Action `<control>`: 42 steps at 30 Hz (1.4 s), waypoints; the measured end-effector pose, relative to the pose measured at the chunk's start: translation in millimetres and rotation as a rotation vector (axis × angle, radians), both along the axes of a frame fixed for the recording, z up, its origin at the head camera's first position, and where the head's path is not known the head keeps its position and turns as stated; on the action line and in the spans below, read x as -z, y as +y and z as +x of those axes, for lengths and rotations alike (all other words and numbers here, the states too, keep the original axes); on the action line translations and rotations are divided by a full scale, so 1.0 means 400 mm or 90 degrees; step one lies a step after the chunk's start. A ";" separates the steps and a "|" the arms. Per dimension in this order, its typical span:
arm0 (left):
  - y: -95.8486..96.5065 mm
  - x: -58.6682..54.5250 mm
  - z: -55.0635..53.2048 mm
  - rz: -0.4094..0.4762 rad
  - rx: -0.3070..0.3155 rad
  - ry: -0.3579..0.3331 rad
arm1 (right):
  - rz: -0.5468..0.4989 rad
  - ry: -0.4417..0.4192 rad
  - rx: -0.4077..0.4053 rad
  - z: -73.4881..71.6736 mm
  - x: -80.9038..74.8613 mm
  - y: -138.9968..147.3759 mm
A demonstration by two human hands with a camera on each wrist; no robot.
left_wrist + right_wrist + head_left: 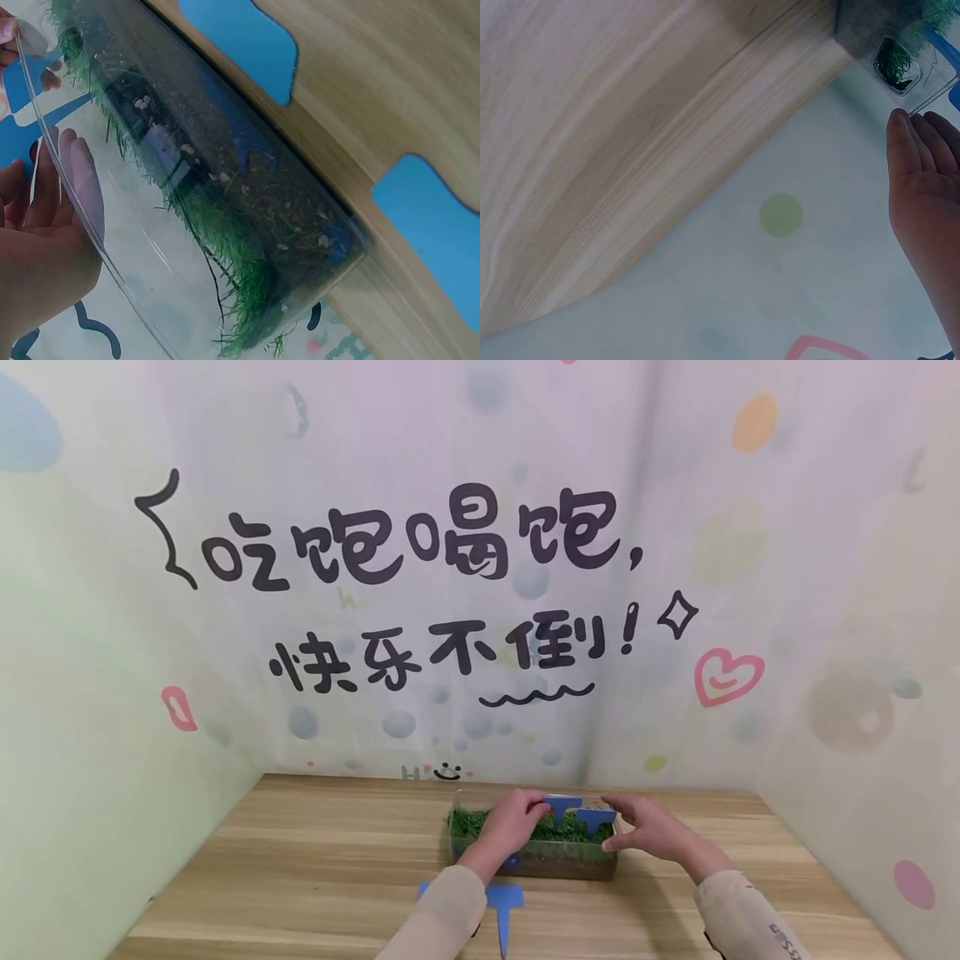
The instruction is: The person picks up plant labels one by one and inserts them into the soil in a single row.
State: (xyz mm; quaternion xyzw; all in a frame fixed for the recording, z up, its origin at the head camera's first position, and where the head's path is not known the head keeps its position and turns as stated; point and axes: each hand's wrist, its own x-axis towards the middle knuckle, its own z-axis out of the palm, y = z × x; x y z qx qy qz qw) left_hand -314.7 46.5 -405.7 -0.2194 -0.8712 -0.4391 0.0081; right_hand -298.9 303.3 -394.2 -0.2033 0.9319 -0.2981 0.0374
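Note:
My left hand (512,822) reaches over a clear plastic box (540,847) of soil and green grass. Its thumb and fingers pinch the left end of a blue T-shaped plant label (564,802) at the back. Just in front and to the right, a second blue label (596,817) stands upright in the grass (232,247). My right hand (654,831) spans the box's right end, thumb near the front corner and fingers at the back. In the right wrist view its fairly straight fingers (905,146) are right at the box rim.
On the wooden table (322,868), in front of the box, lies another blue T-shaped label (504,896). One more blue label (423,888) is mostly hidden by my left sleeve (442,910). A printed curtain-like wall (420,460) rises behind the table's back edge.

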 end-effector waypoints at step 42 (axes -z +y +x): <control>0.006 0.026 -0.008 -0.103 -0.059 0.012 | -0.003 0.012 -0.003 -0.009 0.010 0.008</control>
